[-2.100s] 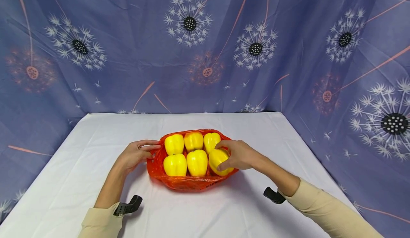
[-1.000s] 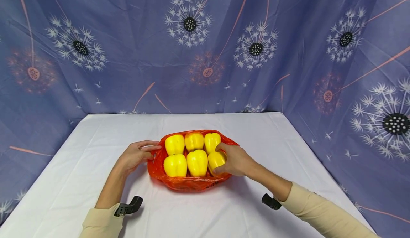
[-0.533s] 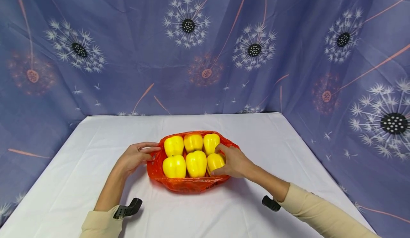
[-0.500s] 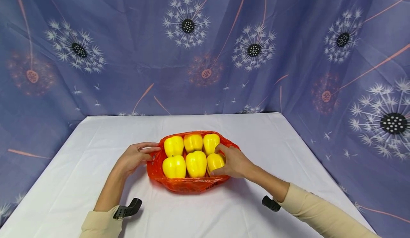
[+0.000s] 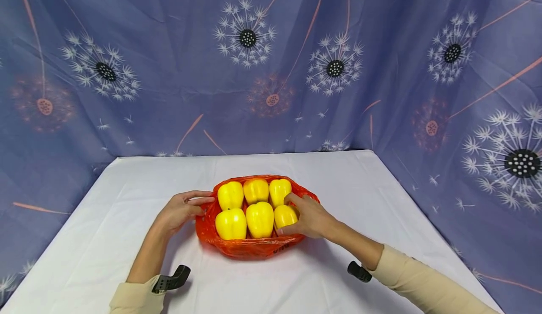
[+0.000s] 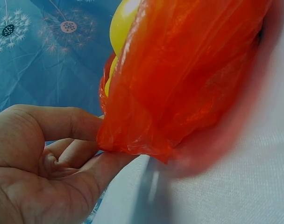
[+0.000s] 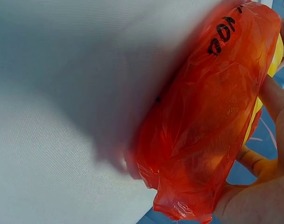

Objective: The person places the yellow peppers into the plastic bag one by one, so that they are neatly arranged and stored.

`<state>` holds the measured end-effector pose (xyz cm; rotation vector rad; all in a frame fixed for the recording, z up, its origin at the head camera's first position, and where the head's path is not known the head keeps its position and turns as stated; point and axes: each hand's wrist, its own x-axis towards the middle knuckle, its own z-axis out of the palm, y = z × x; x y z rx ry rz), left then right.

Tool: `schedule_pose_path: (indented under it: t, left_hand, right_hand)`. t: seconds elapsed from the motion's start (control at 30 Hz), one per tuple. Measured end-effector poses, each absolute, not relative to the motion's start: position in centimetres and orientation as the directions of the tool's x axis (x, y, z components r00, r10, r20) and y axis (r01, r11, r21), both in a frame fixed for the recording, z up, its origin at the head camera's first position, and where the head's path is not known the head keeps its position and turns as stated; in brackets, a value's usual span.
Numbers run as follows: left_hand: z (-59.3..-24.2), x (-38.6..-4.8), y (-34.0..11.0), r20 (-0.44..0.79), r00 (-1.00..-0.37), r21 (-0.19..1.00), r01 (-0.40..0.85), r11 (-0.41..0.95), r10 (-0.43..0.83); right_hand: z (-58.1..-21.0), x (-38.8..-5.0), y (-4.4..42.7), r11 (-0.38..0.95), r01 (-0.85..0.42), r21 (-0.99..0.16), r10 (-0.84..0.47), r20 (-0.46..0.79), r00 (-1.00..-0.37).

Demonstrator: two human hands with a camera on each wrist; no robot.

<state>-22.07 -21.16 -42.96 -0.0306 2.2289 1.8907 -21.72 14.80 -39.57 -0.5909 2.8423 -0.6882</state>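
Note:
A red plastic bag (image 5: 250, 249) lies wide on the table with its mouth upward. Several yellow bell peppers sit inside it in two rows. At its left end my left hand (image 5: 179, 210) pinches the bag's edge; the left wrist view shows the red film (image 6: 179, 74) between thumb and fingers. My right hand (image 5: 313, 217) curls round the front-right bell pepper (image 5: 285, 216), thumb in front and fingers behind. This pepper stands beside the front-middle bell pepper (image 5: 260, 220). From the right wrist, the bag's side (image 7: 207, 102) with black lettering hides most peppers.
A white cloth (image 5: 237, 290) covers the table. Behind and at the sides hangs a blue curtain (image 5: 178, 36) with dandelion prints. Black wrist devices (image 5: 171, 278) sit at both beige sleeves (image 5: 137, 297).
Over two seconds my right hand has shifted left with the front-right pepper, bringing it closer to the middle one. My left hand keeps its place at the bag's edge.

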Motion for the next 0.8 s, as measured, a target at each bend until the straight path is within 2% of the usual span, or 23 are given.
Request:
schedule_pose_path:
  t: [0.23,0.53,0.8]
  left_hand:
    - [-42.2,-21.9,-21.1,-0.198,-0.976,0.961,-0.173,0.217,0.094]
    - [-40.7,-21.6,-21.5,-0.21,-0.971,0.937,-0.166,0.306,0.116]
    - [-38.4,-21.2,-22.4,-0.179,-0.971,0.92,-0.108,0.376,0.158]
  right_hand:
    - [-39.6,-21.7,14.7,0.809,-0.356,-0.467,-0.421,-0.04,-0.906]
    - [-38.5,-21.5,14.4,0.828,-0.346,-0.441,-0.416,-0.07,-0.907]
    - [-36.2,-22.3,15.7,0.796,-0.394,-0.459,-0.377,0.134,-0.917]
